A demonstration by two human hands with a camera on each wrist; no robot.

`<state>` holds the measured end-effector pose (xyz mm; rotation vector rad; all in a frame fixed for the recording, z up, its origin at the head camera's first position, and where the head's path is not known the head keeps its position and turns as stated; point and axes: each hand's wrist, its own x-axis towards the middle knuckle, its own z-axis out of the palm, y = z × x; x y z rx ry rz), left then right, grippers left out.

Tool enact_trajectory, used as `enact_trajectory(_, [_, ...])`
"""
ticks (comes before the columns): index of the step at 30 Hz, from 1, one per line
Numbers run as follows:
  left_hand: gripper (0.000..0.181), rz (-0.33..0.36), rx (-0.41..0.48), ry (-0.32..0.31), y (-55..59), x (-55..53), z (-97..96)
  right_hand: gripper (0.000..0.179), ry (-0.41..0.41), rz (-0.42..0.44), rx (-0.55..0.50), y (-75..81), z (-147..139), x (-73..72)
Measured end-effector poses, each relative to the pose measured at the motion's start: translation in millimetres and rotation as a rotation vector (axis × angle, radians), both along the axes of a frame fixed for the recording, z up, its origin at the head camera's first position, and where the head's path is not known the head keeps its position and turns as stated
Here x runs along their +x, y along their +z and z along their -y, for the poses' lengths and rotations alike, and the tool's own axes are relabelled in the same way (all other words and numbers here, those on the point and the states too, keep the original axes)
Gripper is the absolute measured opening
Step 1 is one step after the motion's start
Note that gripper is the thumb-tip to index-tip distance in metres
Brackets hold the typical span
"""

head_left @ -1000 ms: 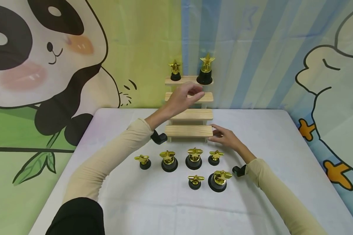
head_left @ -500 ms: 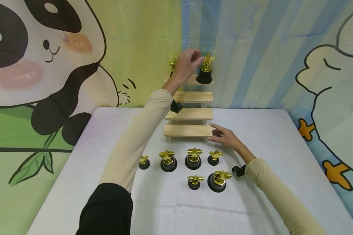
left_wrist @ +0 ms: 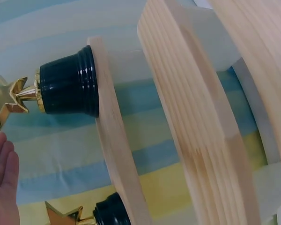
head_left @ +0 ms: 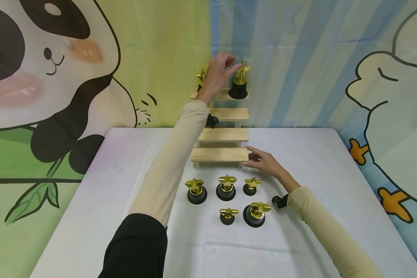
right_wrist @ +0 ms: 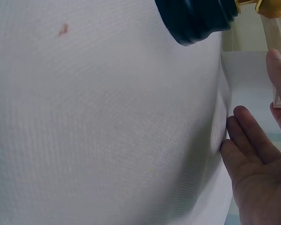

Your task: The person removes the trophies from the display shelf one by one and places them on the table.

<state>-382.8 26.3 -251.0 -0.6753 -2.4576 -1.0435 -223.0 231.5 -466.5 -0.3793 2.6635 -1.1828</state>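
A stepped wooden display stand (head_left: pixel 219 155) rises at the back of the table. On its top shelf stands a larger gold star trophy (head_left: pixel 239 85) with a black base, and a smaller star trophy (head_left: pixel 200 77) stands left of it, partly hidden by my hand. My left hand (head_left: pixel 219 73) is raised between the two, holding nothing, its fingers loosely bent. In the left wrist view, its fingertips (left_wrist: pixel 1 143) are close to the larger trophy's star (left_wrist: pixel 8 96). My right hand (head_left: pixel 262 160) holds the right end of the lowest shelf between thumb and finger.
Several star trophies stand on the white table (head_left: pixel 299 154) before the stand, among them a large one (head_left: pixel 254 215) and a small one (head_left: pixel 227 216) nearer me. My left sleeve (head_left: pixel 170 166) crosses left of them. A printed cloth (head_left: pixel 299 77) hangs behind the stand.
My left hand has risen from in front of the second shelf to the top shelf, beside the larger trophy's star. Its sleeve now hides the leftmost table trophy. My right hand keeps its place.
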Motion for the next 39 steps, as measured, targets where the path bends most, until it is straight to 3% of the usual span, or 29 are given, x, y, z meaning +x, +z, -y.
enact_trajectory(4, [0.037,0.031,-0.032,-0.012,-2.4,1.2,-3.2,0.078,0.012,-0.034,0.012,-3.7,-1,0.0])
enact_trajectory(10, [0.036,0.045,-0.052,-0.010,-2.3,7.6,-7.3,0.079,0.001,0.007,-0.011,-4.3,2,-1.4])
enact_trajectory(27, [0.033,0.046,0.030,-0.053,-11.8,3.7,-2.8,0.078,0.005,0.001,0.003,-1.4,9,3.0])
enact_trajectory(32, [0.032,0.057,0.109,-0.081,-11.3,12.8,3.7,0.080,0.015,-0.005,-0.002,-0.5,14,2.6])
enact_trajectory(39, [0.031,0.022,0.181,-0.142,-5.5,37.6,16.8,0.077,0.016,-0.018,0.012,2.0,14,-1.0])
